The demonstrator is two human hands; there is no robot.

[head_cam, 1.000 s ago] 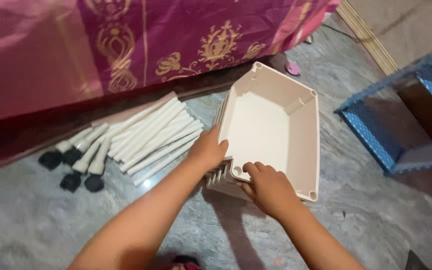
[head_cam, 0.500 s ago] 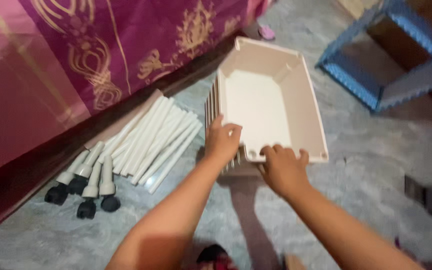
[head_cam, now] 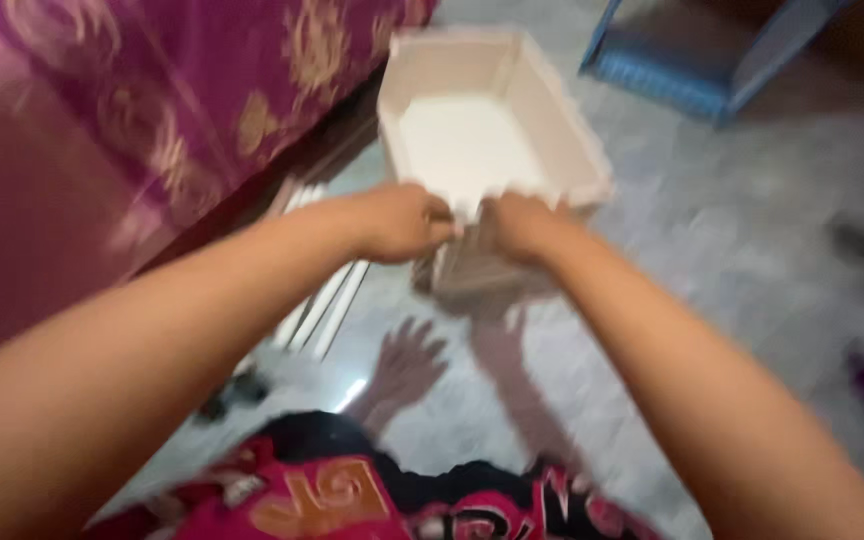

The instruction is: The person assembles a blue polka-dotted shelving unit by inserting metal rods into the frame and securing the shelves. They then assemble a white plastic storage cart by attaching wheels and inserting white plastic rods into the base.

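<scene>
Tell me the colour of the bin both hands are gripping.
The bin is white or off-white plastic, plain inside; the head view shows it, though blurred.

Home bedroom, magenta bedspread (head_cam: 152, 130), stone floor (head_cam: 732, 260)

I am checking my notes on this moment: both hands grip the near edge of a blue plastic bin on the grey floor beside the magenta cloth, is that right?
Not quite: the bin is white, not blue; the blue thing is a separate frame farther off. The head view shows this. The rest holds: the left hand and right hand hold its near edge, on the grey floor beside the magenta cloth.
</scene>
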